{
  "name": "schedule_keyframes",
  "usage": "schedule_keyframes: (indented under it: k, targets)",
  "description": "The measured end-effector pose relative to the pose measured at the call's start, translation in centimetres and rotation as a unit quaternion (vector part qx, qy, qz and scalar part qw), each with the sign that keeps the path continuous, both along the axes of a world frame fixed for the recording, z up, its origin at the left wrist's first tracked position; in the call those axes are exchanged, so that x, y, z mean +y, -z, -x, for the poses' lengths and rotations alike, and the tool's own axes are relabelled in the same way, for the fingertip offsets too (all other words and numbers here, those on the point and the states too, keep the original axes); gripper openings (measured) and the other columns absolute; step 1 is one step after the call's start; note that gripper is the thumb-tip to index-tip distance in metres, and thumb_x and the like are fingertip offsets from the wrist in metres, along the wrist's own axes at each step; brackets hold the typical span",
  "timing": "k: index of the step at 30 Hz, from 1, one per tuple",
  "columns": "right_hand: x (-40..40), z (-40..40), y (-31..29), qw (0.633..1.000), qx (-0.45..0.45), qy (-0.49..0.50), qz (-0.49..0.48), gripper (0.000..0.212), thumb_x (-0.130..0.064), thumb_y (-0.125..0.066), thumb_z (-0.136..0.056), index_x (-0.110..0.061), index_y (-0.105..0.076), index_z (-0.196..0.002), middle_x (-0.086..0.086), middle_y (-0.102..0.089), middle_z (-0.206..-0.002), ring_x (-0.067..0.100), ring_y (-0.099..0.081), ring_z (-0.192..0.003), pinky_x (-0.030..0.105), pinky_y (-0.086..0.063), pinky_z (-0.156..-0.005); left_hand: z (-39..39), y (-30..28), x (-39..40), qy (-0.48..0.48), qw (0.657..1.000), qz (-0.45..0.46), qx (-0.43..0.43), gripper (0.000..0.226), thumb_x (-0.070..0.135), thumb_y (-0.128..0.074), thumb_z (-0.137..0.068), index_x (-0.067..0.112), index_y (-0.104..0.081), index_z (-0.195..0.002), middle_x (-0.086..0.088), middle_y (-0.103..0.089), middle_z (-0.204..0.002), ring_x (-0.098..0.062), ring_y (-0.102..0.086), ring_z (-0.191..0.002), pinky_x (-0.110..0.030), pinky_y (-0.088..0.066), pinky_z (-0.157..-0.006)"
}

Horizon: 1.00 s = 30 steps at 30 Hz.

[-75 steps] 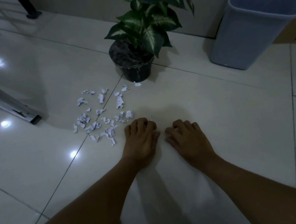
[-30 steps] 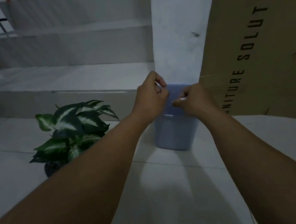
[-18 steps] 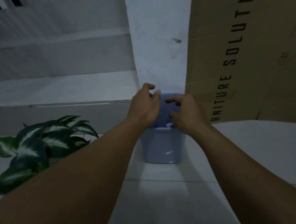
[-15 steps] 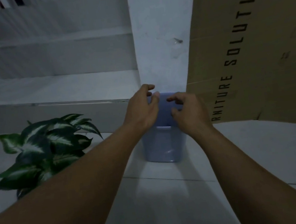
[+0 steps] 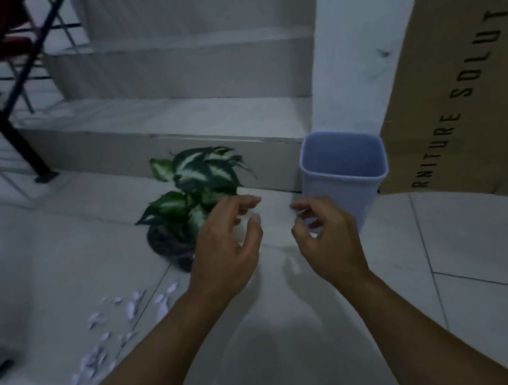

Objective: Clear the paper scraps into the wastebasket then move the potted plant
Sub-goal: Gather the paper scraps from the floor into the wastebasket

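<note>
The scraps (image 5: 116, 331) lie strewn on the floor (image 5: 479, 246) at near left, just near of the plant (image 5: 192, 197), and most of them look uncollected; the bin (image 5: 342, 174) stands upright to the right of the plant, against the step (image 5: 173, 128) and beside the cardboard box (image 5: 468, 67). Your left hand (image 5: 224, 244) and right hand (image 5: 327, 241) hang above the floor between plant and bin, fingers spread and loosely curled, nothing visibly held in either, though the blur keeps you from ruling out a fleck stuck to a fingertip. From here the main risk, as I judge it, is the scraps themselves: they are small and light, so a quick sweep of your hands could scatter them farther left or under the leaves. Pinch too few at a time and the trips multiply; scoop too many and some may fall between pile and bin. Your left hand is also close to the leaves, so a careless reach back could brush the plant and tip the pot (image 5: 173, 248). The bin looks light too, and a knock on its rim could topple it. Compared with half a second ago, your hands are no longer over the mouth of the bin; they have pulled back toward you and to the left, the bin's whole rim is now uncovered, and your view has dropped so the scraps are in sight again.
</note>
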State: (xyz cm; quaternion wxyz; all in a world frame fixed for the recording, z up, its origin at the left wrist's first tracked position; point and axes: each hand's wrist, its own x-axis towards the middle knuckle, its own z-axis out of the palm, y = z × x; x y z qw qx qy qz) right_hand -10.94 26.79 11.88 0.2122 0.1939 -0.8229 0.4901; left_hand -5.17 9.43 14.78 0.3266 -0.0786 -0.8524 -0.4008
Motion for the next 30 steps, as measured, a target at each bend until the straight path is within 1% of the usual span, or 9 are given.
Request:
schedule_keyframes:
  k: [3,5,9,13,15,18,22,26,30]
  targets:
    - [-2.1,-2.8,1.9,0.992,-0.032,-0.102,-0.071,0.023,-0.006,-0.066,-0.084,-0.016,-0.071,-0.104,-0.002,-0.069,-0.105,0.011,-0.066,-0.086,0.031,-0.057,-0.072,-4.1,2.8,-3.2,-0.034,0.999,0.023,-0.034,0.018,0.005,-0.065,-0.091,0.012,-0.068,-0.108,0.005,-0.065,-0.103,-0.001,-0.059,-0.092,-0.019,-0.049,-0.083]
    - [-3.3,-4.3,3.5,0.980,-0.068,-0.149,-0.112,0.021,-0.011,-0.065,-0.083,-0.018,-0.071,-0.103,-0.002,-0.068,-0.105,0.012,-0.067,-0.087,0.038,-0.058,-0.074,-6.5,4.8,-5.2,-0.078,0.995,0.024,-0.054,0.017,0.005,-0.066,-0.089,0.011,-0.069,-0.104,0.001,-0.066,-0.101,-0.005,-0.059,-0.090,-0.018,-0.048,-0.082]
    - [-6.1,-6.4,6.1,0.949,-0.149,-0.204,-0.187,0.028,-0.018,-0.066,-0.082,-0.023,-0.070,-0.109,-0.005,-0.065,-0.112,0.011,-0.063,-0.094,0.039,-0.056,-0.081,-9.9,8.3,-8.5,-0.164,0.981,-0.018,-0.099,0.014,0.011,-0.064,-0.091,0.016,-0.066,-0.104,0.001,-0.066,-0.101,-0.015,-0.061,-0.094,-0.033,-0.053,-0.082]
    - [-9.5,-7.6,7.9,0.913,-0.196,-0.254,-0.251,0.042,-0.019,-0.070,-0.084,-0.024,-0.065,-0.125,-0.001,-0.058,-0.126,0.016,-0.059,-0.111,0.035,-0.051,-0.094,-11.4,11.0,-11.8,-0.210,0.960,-0.012,-0.187,0.027,0.022,-0.063,-0.093,0.022,-0.061,-0.120,0.002,-0.063,-0.118,-0.013,-0.057,-0.109,-0.037,-0.051,-0.097]
    - [-11.4,-7.9,9.0,0.898,-0.206,-0.274,-0.276,0.050,-0.019,-0.071,-0.083,-0.021,-0.062,-0.132,0.004,-0.054,-0.133,0.021,-0.057,-0.119,0.036,-0.047,-0.102,-11.6,12.3,-13.5,-0.218,0.946,-0.014,-0.240,0.039,0.028,-0.062,-0.094,0.024,-0.055,-0.133,0.000,-0.058,-0.134,-0.017,-0.053,-0.122,-0.034,-0.044,-0.104]
    - [-13.8,-7.9,10.3,0.883,-0.221,-0.283,-0.303,0.060,-0.016,-0.070,-0.086,-0.021,-0.054,-0.143,0.005,-0.044,-0.145,0.022,-0.050,-0.130,0.029,-0.039,-0.109,-10.9,14.3,-15.5,-0.191,0.930,0.033,-0.311,0.058,0.037,-0.062,-0.094,0.025,-0.042,-0.148,-0.006,-0.043,-0.153,-0.026,-0.042,-0.139,-0.041,-0.037,-0.113]
    - [-16.7,-6.2,12.0,0.879,-0.218,-0.282,-0.317,0.066,-0.011,-0.065,-0.088,-0.023,-0.044,-0.150,0.007,-0.032,-0.155,0.026,-0.042,-0.139,0.041,-0.040,-0.112,-8.9,16.9,-17.2,-0.147,0.914,0.103,-0.364,0.070,0.048,-0.051,-0.095,0.024,-0.030,-0.157,-0.010,-0.027,-0.165,-0.030,-0.023,-0.152,-0.046,-0.021,-0.122]
    - [-20.7,-4.3,14.5,0.868,-0.208,-0.298,-0.338,0.073,-0.022,-0.064,-0.090,-0.023,-0.033,-0.156,0.011,-0.021,-0.162,0.033,-0.032,-0.146,0.047,-0.038,-0.113,-8.6,19.6,-20.2,-0.183,0.893,0.162,-0.377,0.074,0.061,-0.028,-0.093,0.028,-0.025,-0.159,-0.011,-0.015,-0.169,-0.033,-0.004,-0.156,-0.053,0.001,-0.123]
    - [-22.2,-3.6,15.6,0.852,-0.163,-0.292,-0.402,0.072,-0.042,-0.052,-0.100,-0.029,-0.015,-0.161,0.014,0.002,-0.170,0.031,-0.004,-0.156,0.047,-0.014,-0.125,-9.1,20.4,-22.4,-0.164,0.890,0.184,-0.383,0.072,0.062,-0.021,-0.096,0.031,-0.017,-0.161,-0.008,-0.002,-0.170,-0.031,0.006,-0.157,-0.055,0.006,-0.123]
